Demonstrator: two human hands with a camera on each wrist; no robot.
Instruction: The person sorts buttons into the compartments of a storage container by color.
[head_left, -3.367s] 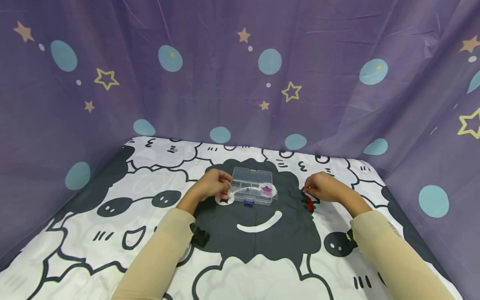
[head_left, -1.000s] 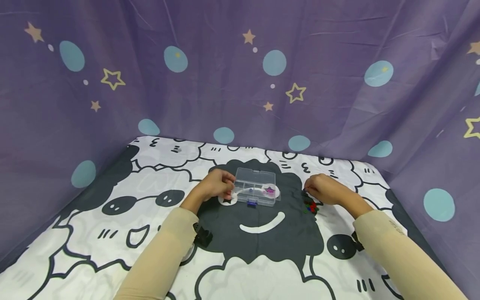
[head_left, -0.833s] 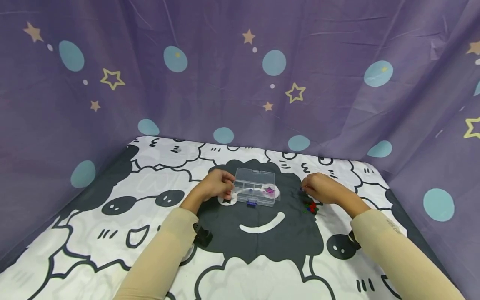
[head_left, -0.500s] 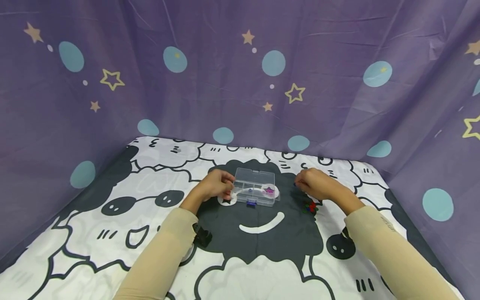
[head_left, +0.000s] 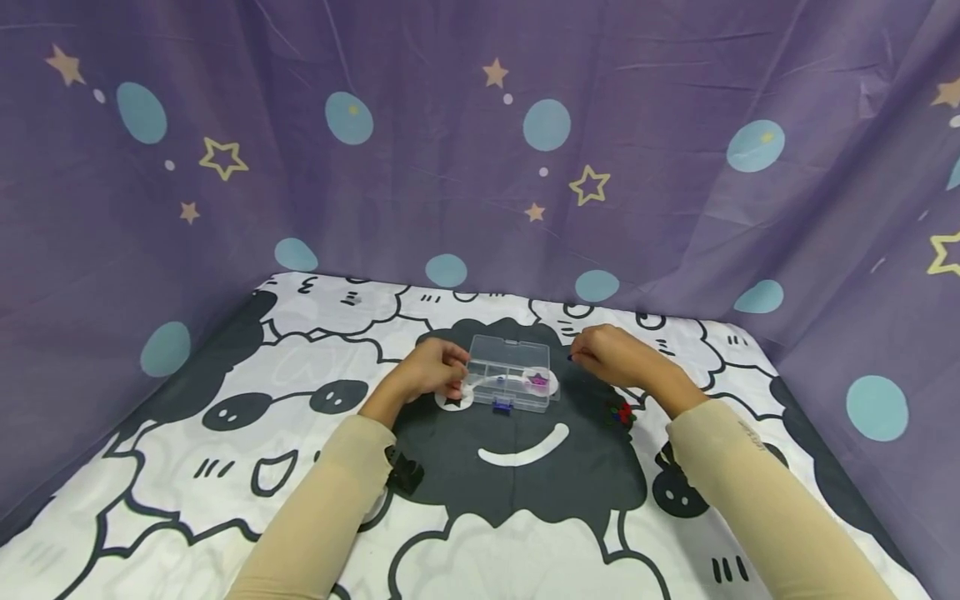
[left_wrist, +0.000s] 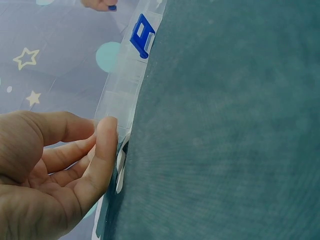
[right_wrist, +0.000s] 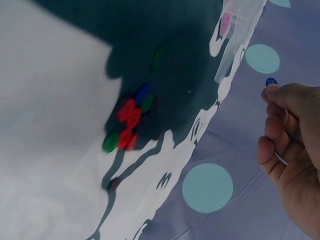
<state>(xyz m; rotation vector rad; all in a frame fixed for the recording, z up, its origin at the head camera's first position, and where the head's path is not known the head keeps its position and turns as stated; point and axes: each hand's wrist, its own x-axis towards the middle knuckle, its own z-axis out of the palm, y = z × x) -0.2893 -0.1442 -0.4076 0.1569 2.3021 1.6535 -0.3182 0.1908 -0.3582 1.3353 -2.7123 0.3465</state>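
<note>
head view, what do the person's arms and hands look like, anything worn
The left sleeve and right sleeve are beige; the right has small, unreadable dark lettering. A black device shows by the left sleeve. The left hand and right hand are gloveless.

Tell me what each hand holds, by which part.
Right hand pinches a blue disc by its edge; left hand holds the clear box by its left end.

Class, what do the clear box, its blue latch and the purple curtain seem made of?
Clear box: probably smooth, rigid plastic, since the cloth shows through. Blue latch: likely moulded plastic, evenly coloured. Purple curtain: apparently fabric, mostly matt, hanging in soft folds.
</note>
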